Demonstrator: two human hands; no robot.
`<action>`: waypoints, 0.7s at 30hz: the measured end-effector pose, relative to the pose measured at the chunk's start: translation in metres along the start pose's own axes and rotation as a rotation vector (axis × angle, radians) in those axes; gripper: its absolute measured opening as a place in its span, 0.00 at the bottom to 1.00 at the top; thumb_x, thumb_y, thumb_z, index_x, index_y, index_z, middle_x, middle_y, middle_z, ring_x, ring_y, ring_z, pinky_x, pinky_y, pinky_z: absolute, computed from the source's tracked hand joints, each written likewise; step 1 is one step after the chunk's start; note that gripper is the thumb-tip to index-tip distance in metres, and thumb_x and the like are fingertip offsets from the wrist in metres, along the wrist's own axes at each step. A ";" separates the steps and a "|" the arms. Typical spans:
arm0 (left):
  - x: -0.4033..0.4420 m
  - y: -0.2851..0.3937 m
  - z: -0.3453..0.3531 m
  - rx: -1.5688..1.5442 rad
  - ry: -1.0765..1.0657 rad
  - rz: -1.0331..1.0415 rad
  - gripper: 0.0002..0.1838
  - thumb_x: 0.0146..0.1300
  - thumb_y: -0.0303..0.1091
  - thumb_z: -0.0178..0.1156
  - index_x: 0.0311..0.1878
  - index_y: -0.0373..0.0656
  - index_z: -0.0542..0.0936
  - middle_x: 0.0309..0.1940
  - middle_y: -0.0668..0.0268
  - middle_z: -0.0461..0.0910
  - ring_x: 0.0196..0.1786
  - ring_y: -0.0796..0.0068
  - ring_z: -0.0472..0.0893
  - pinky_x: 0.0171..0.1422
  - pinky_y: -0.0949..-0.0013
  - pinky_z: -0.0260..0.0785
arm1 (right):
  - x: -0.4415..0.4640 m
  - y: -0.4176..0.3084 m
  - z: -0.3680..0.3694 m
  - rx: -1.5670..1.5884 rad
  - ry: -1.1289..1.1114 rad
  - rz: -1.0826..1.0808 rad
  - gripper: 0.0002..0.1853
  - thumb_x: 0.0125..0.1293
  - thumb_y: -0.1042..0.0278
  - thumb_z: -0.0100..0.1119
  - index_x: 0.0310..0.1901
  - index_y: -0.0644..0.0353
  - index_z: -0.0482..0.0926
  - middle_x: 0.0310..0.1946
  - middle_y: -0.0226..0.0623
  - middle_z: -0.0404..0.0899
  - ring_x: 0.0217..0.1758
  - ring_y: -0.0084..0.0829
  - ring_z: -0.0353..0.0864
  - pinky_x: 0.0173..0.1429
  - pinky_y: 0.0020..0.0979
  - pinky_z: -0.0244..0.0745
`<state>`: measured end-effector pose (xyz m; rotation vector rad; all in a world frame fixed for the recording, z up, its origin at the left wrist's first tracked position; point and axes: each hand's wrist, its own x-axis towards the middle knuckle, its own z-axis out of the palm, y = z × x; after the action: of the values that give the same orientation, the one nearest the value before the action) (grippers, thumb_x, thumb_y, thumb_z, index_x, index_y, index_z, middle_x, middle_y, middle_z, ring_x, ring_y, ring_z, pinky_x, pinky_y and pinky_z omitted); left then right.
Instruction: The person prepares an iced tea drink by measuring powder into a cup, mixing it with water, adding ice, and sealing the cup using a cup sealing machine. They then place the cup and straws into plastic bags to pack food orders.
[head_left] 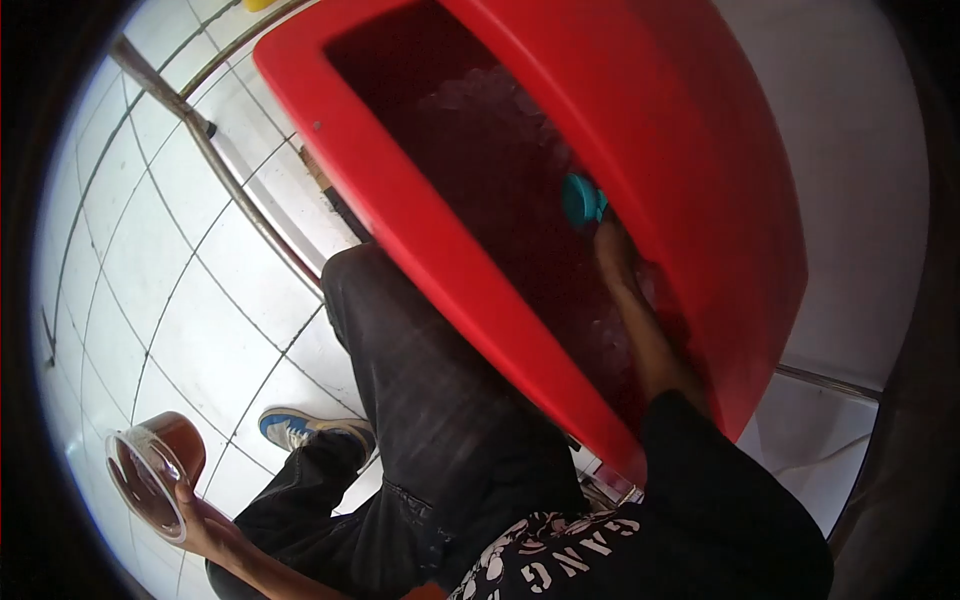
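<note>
My left hand (203, 524), low at the left, is closed round a clear plastic cup (190, 440) of brown liquid. The cup is tilted over the tiled floor, its wide rim turned toward me. Inside a large red ice chest (430, 270), my right hand (613, 248) grips a teal scoop (578, 201). Its fingers are partly hidden in the shade of the chest wall. Pieces of ice (490, 95) lie in the chest, mostly toward its far end, with some near my right forearm.
The red lid or upper wall (690, 170) rises to the right of the opening. A metal rail (225, 165) runs along the left above white floor tiles (190, 290). My knee, in dark trousers (420, 390), is against the chest. A blue shoe (290, 428) stands on the floor.
</note>
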<state>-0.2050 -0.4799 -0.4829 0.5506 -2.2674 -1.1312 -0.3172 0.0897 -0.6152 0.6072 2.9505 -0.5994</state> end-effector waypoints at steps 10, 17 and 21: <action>-0.015 0.004 0.009 -0.103 -0.057 -0.076 0.53 0.46 0.48 0.73 0.72 0.38 0.56 0.68 0.52 0.63 0.70 0.52 0.63 0.68 0.46 0.66 | 0.006 -0.007 0.047 -0.882 -0.130 0.010 0.18 0.69 0.70 0.47 0.58 0.68 0.71 0.49 0.56 0.79 0.52 0.49 0.80 0.52 0.48 0.77; -0.023 0.000 0.000 -0.102 -0.039 -0.123 0.51 0.46 0.44 0.74 0.72 0.42 0.58 0.68 0.52 0.62 0.69 0.50 0.64 0.67 0.47 0.67 | -0.010 0.003 0.028 -0.688 -0.258 -0.161 0.17 0.66 0.77 0.45 0.56 0.68 0.71 0.37 0.52 0.83 0.38 0.51 0.84 0.36 0.48 0.80; -0.020 -0.004 -0.005 -0.026 -0.029 -0.071 0.50 0.46 0.43 0.74 0.72 0.43 0.58 0.68 0.53 0.62 0.70 0.50 0.63 0.68 0.46 0.65 | -0.022 0.009 0.032 -0.597 -0.236 0.024 0.17 0.69 0.73 0.43 0.57 0.68 0.71 0.46 0.55 0.80 0.47 0.49 0.82 0.45 0.49 0.77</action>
<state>-0.1865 -0.4734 -0.4891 0.6123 -2.2703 -1.2095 -0.2942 0.0769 -0.6448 0.4622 2.6811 0.2071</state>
